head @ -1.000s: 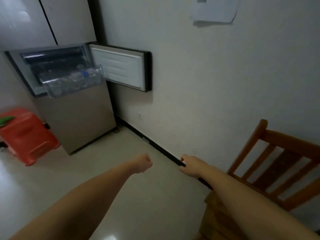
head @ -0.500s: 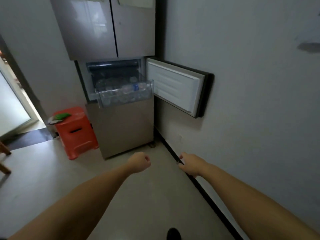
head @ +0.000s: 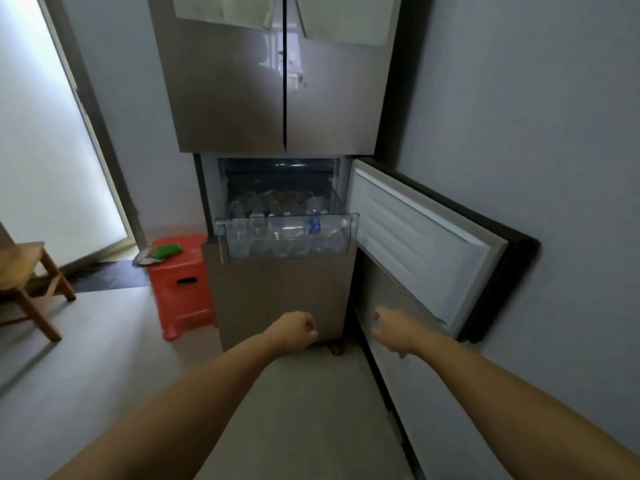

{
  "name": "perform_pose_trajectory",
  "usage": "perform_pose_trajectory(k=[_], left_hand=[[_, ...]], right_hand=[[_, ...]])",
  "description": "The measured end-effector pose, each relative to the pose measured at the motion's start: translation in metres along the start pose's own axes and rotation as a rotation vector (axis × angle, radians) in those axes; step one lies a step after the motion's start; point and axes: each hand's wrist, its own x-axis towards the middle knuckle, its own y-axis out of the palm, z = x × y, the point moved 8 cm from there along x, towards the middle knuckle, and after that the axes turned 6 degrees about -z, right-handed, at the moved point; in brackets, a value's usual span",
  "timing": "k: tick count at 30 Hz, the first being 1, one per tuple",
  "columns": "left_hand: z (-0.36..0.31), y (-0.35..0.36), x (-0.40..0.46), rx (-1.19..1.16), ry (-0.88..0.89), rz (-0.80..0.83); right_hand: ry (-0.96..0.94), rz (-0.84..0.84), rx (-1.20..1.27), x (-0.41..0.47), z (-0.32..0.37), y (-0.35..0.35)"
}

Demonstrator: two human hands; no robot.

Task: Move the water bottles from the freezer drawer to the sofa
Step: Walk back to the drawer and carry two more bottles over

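A clear freezer drawer (head: 352, 226) is pulled out of the fridge straight ahead, and several clear water bottles (head: 289, 233) lie piled in it, one with a blue label. The freezer door (head: 426, 244) stands swung open to the right. My left hand (head: 296, 332) is curled into an empty fist below the drawer, well short of it. My right hand (head: 393, 329) reaches forward under the open door with loosely bent fingers and holds nothing. The sofa is out of sight.
An orange plastic stool (head: 183, 285) with a green item on top stands left of the fridge. A wooden chair (head: 24, 282) is at the far left by a bright doorway. The grey wall runs close along the right.
The view has swung left and come closer, so the fridge now fills the centre. Both empty hands have stayed stretched forward; the wooden chair on the right has left the view.
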Motion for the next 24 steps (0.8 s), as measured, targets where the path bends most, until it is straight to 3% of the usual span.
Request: perform_pose_trajectory(k=[10, 18, 24], left_hand=[[0.054, -0.073, 0.150, -0.035, -0.013, -0.067], [0.054, -0.167, 0.286, -0.122, 0.110, -0.108], [0.077, -0.178, 0.349, -0.201, 0.072, -0.075]], right_hand=[[-0.174, 0.004, -0.006, 0.183, 0.083, -0.017], [-0.112, -0.178, 0.080, 0.311, 0.122, -0.091], [-0.082, -0.270, 0.194, 0.359, 0.132, -0.114]])
